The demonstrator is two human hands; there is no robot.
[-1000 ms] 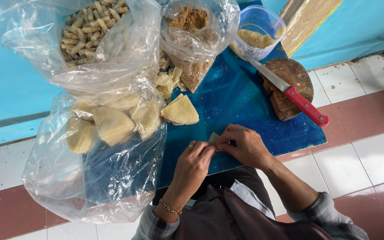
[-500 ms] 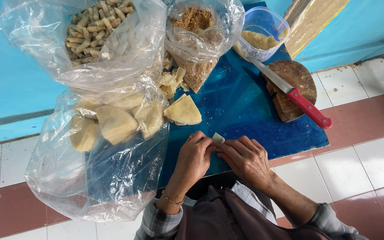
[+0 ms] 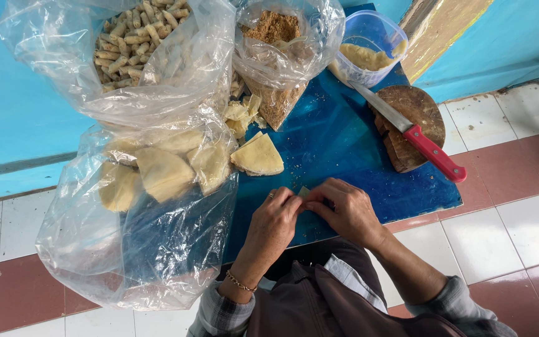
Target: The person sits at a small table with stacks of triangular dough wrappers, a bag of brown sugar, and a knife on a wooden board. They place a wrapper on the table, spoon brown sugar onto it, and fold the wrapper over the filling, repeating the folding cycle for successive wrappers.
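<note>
Two hands meet at the near edge of a blue board [image 3: 344,156] lying on a floor of white and red tiles [image 3: 519,206], beside a blue wall [image 3: 20,112]. The left hand [image 3: 274,224] and right hand [image 3: 347,209] pinch a small pale wrapper [image 3: 304,191] between narrowed fingertips. Just beyond lies a stack of folded wrappers [image 3: 257,156]. Clear plastic bags [image 3: 138,249] crowd the left side. A red-handled knife [image 3: 416,134] rests on a round wooden block [image 3: 416,122], near a plastic tub [image 3: 369,47].

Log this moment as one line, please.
left hand + right hand: pinching small pale wrapper | over blue board | knife idle
</note>
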